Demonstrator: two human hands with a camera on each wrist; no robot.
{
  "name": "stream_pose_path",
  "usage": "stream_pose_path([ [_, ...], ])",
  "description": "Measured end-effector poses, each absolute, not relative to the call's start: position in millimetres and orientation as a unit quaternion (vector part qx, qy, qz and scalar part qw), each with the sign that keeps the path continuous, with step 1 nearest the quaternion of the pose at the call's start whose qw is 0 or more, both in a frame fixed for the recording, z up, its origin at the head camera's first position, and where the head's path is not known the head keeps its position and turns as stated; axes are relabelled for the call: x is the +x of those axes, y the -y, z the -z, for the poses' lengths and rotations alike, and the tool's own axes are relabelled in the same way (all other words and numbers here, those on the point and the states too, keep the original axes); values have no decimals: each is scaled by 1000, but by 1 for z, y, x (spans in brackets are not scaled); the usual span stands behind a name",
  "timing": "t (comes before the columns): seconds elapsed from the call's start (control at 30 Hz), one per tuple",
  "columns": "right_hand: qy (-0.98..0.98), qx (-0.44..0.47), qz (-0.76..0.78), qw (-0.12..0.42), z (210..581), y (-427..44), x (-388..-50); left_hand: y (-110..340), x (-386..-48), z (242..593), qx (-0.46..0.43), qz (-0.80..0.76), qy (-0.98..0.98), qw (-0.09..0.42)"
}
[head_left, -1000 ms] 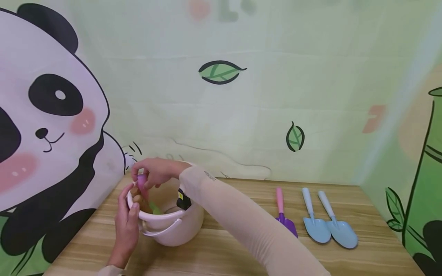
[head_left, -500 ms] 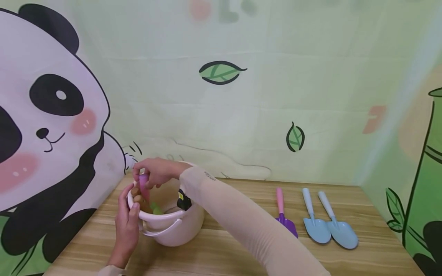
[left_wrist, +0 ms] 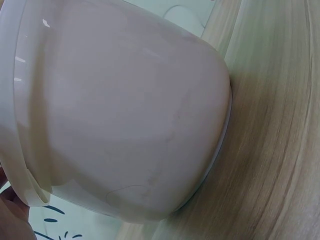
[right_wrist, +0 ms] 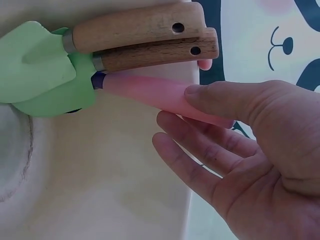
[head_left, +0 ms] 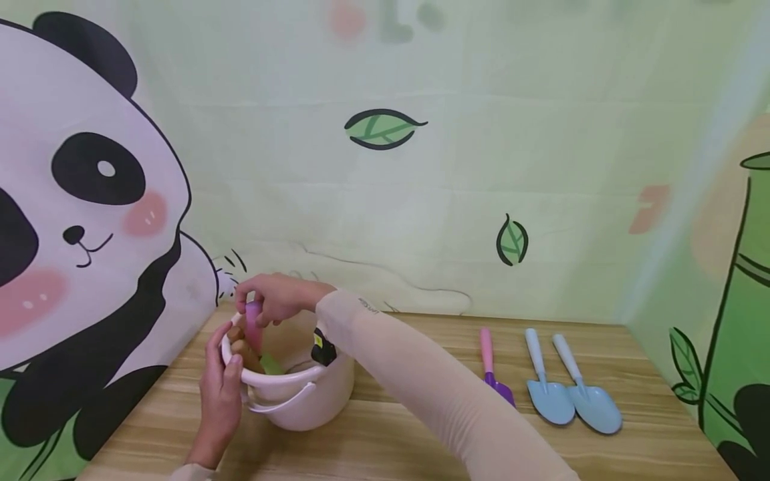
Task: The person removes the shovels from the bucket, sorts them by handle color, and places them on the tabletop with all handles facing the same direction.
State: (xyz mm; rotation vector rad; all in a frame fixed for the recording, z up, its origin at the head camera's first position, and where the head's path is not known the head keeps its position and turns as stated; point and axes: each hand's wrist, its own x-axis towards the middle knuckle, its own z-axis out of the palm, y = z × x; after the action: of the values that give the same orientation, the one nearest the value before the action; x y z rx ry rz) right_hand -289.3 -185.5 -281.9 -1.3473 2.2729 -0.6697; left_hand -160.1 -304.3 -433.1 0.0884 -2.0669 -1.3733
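A white bucket [head_left: 309, 401] with a handle stands tilted on the wooden table. At its left rim my left hand [head_left: 221, 394] grips the edge, thumb outside; the left wrist view shows the bucket's side [left_wrist: 125, 110] and part of the hand at the lower left. My right hand [right_wrist: 250, 145] pinches a pink handle [right_wrist: 150, 95] between thumb and fingers inside the bucket. Beside it lie two wooden handles [right_wrist: 140, 27] of green shovels [right_wrist: 35, 60], their blades toward the bucket's bottom. The pink handle's blade is hidden behind the green ones.
To the right on the table [head_left: 421, 441] lie a purple shovel [head_left: 499, 387] with a pink handle, partly behind my right sleeve, and two light blue shovels [head_left: 550, 401], [head_left: 595, 409] with blades touching or overlapping. Behind the table hangs a printed cloth [head_left: 445, 167] with a panda.
My right hand has shifted slightly to the right with the pink handle. The left hand stays on the rim, and the bucket has hardly moved.
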Motion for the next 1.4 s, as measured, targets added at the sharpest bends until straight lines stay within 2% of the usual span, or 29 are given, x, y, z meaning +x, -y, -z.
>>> stream_pose_path([
  [0.23, -825, -477, 232, 196, 277, 182, -290, 304, -160, 432, 34, 525, 789, 319],
  [0.73, -821, -491, 250, 153, 271, 169, -294, 305, -162, 437, 9, 536, 770, 346],
  [1.4, -818, -500, 282, 23, 260, 154, -302, 306, -162, 437, 12, 535, 772, 343],
])
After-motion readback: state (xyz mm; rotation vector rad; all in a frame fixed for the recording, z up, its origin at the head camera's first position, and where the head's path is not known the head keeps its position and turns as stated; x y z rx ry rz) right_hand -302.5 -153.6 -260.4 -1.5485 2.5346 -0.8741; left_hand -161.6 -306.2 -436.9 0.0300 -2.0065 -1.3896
